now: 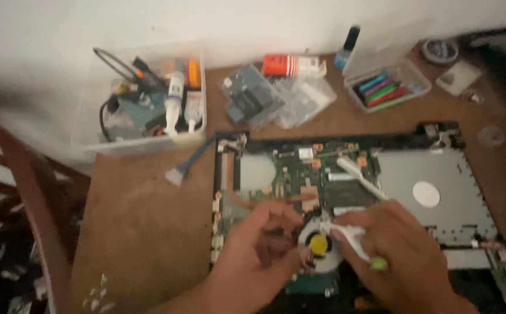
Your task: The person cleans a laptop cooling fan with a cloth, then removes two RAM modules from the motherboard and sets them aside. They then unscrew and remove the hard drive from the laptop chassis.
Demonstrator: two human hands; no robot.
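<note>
I see my left hand curled over the lower middle of the opened laptop, its fingers bent inward toward the round fan. They seem to touch the fan's left rim, but the blur keeps me from telling whether they pinch anything. My right hand sits just right of the fan, fingers pressed together around a white tool with a green end; the tool's pale tip lies against the fan's edge, and the green end pokes out below my knuckles. The fan has a yellow centre and lies between the two hands, touching both.

Above the hands the green circuit board is bare, with a white stick-like piece lying slantwise across it. To the right is the grey metal plate with a white round spot.

Further out on the brown tabletop: a clear plastic bin of tubes and cables at the upper left, clear bags of parts near the middle, and an open clear case of coloured pens at the upper right.
</note>
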